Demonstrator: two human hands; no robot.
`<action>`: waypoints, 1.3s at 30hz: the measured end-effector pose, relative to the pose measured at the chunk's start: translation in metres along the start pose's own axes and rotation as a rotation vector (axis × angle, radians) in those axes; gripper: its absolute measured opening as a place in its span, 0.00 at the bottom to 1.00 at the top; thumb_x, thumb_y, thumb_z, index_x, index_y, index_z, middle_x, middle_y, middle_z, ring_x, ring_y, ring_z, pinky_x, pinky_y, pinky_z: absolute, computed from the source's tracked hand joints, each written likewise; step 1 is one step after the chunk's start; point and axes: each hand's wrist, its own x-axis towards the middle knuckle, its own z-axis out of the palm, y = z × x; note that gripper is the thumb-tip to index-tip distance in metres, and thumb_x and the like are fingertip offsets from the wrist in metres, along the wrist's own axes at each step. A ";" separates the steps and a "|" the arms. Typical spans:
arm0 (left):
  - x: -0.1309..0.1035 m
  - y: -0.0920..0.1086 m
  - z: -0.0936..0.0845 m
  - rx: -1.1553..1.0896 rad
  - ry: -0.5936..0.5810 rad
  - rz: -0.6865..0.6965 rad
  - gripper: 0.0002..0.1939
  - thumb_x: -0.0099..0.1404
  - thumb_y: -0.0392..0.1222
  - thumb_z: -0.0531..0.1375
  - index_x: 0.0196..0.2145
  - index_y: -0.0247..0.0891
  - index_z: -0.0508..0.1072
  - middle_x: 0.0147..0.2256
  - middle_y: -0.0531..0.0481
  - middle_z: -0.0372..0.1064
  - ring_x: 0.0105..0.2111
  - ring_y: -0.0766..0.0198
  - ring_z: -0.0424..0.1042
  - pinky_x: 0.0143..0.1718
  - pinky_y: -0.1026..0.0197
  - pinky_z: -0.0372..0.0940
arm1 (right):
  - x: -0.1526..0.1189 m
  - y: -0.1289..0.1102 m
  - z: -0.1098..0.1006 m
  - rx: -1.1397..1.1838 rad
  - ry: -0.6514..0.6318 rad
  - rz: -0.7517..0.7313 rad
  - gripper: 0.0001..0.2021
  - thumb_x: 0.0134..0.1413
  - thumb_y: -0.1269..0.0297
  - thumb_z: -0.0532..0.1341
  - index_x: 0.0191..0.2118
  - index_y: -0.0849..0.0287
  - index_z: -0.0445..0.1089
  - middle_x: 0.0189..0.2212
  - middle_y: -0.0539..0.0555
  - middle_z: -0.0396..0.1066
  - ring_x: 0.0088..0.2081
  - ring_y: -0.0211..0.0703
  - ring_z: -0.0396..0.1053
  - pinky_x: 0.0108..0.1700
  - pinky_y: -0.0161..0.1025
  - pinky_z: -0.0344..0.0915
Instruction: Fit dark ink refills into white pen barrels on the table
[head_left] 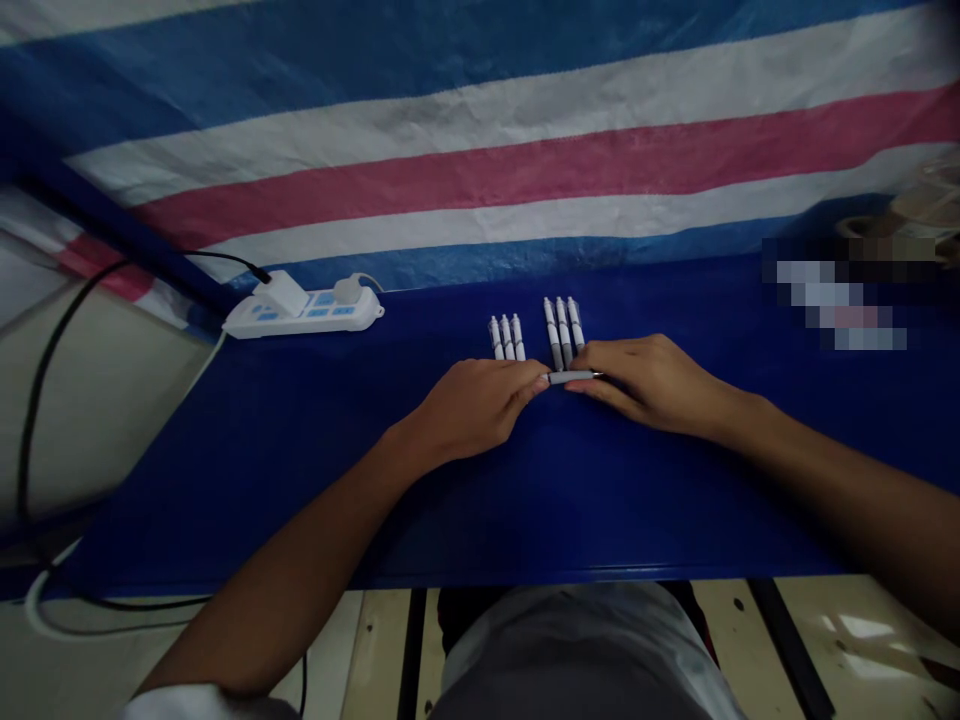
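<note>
A white pen with a grey grip lies crosswise between my two hands, its tip pointing right. My left hand is closed on the pen's left end, which its fingers hide. My right hand has thumb and fingers closed around the tip end. Just beyond my left hand are three white pens side by side, their near ends covered by that hand. Three more white pens with grey grips lie side by side beyond my right hand, which partly covers the rightmost one.
A white power strip with a plugged-in charger and black cable sits at the back left of the blue table. A blurred-out patch covers something at the back right. A striped tarp hangs behind.
</note>
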 end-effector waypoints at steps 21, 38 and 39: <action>0.006 0.006 0.002 0.209 -0.081 -0.233 0.19 0.80 0.51 0.44 0.48 0.40 0.70 0.36 0.51 0.79 0.33 0.57 0.78 0.33 0.59 0.64 | 0.000 -0.001 0.008 0.187 0.147 0.128 0.13 0.67 0.60 0.60 0.54 0.56 0.71 0.45 0.57 0.79 0.45 0.50 0.77 0.48 0.47 0.73; 0.003 -0.004 0.006 -0.007 0.129 -0.140 0.16 0.78 0.42 0.47 0.47 0.38 0.74 0.41 0.48 0.77 0.40 0.58 0.76 0.43 0.56 0.67 | 0.002 0.001 0.007 0.129 0.269 -0.067 0.08 0.68 0.68 0.61 0.48 0.56 0.76 0.43 0.57 0.78 0.46 0.47 0.75 0.47 0.46 0.73; 0.003 -0.005 0.006 -0.024 0.143 -0.150 0.16 0.78 0.41 0.47 0.49 0.39 0.74 0.42 0.48 0.77 0.40 0.58 0.76 0.43 0.56 0.67 | 0.001 0.001 0.007 0.134 0.277 -0.040 0.09 0.68 0.67 0.61 0.49 0.55 0.76 0.44 0.57 0.78 0.46 0.47 0.76 0.47 0.45 0.73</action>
